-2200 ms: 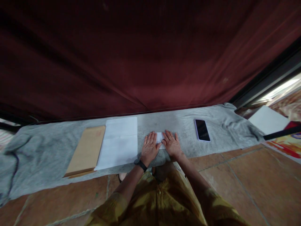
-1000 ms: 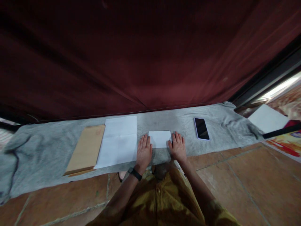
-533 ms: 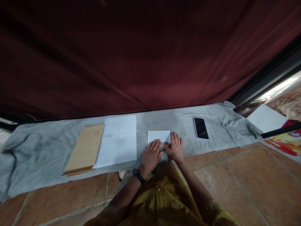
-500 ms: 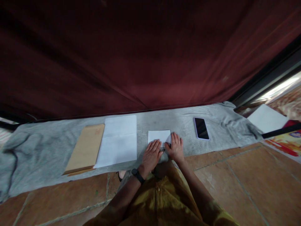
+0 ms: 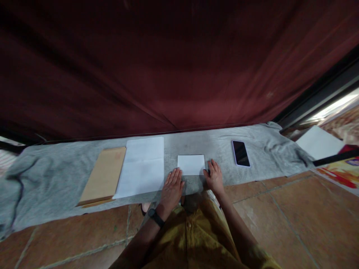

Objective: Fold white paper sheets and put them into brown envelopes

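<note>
A small white folded sheet of paper [image 5: 191, 164] lies flat on the grey cloth [image 5: 183, 140] in front of me. My left hand [image 5: 172, 186], with a dark watch on its wrist, rests palm down at the paper's lower left corner, fingers stretched out. On the other side, my right hand [image 5: 214, 175] lies by the lower right corner, its thumb near the edge and its fingers extended on the cloth. Neither hand grips anything. To the left of my left hand are large white sheets [image 5: 144, 164], partly beside a stack of brown envelopes [image 5: 103, 173].
A phone [image 5: 240, 153] with a dark screen lies on the cloth to the right. Behind the cloth hangs a dark red fabric [image 5: 179, 74]. Tiled floor [image 5: 269, 216] runs along the near side. A white sheet [image 5: 319, 142] and a colourful printed package [image 5: 344, 172] are at the far right.
My hands have moved apart: the left slid left to the paper's lower left corner, the right shifted right off its edge. More of the small paper now shows.
</note>
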Motion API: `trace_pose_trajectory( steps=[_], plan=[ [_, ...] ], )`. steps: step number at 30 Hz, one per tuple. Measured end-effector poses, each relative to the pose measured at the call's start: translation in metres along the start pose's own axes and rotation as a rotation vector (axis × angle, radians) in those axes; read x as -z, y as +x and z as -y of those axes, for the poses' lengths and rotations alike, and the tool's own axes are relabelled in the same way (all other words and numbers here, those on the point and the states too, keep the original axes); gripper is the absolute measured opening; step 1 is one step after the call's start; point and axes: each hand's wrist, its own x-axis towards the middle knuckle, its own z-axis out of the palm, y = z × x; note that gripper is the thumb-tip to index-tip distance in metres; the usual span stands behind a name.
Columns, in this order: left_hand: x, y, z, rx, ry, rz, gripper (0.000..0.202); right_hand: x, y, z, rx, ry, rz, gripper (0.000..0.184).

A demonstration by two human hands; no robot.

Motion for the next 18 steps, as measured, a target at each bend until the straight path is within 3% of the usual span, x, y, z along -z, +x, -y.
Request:
trace_pose_trajectory(
  steps=[8, 15, 18],
  plan=[
    [-0.001, 0.010, -0.012, 0.020, -0.013, -0.018, 0.049, 0.002, 0.012, 0.010, -0.045, 0.091, -0.072, 0.032],
    [-0.004, 0.009, -0.013, 0.029, 0.013, 0.003, 0.050, 0.003, 0.021, 0.021, -0.202, 0.102, -0.069, 0.026],
    [-0.005, 0.008, -0.011, 0.022, 0.009, -0.008, 0.051, 0.005, 0.026, 0.021, -0.310, 0.238, -0.054, 0.025]
  ],
)
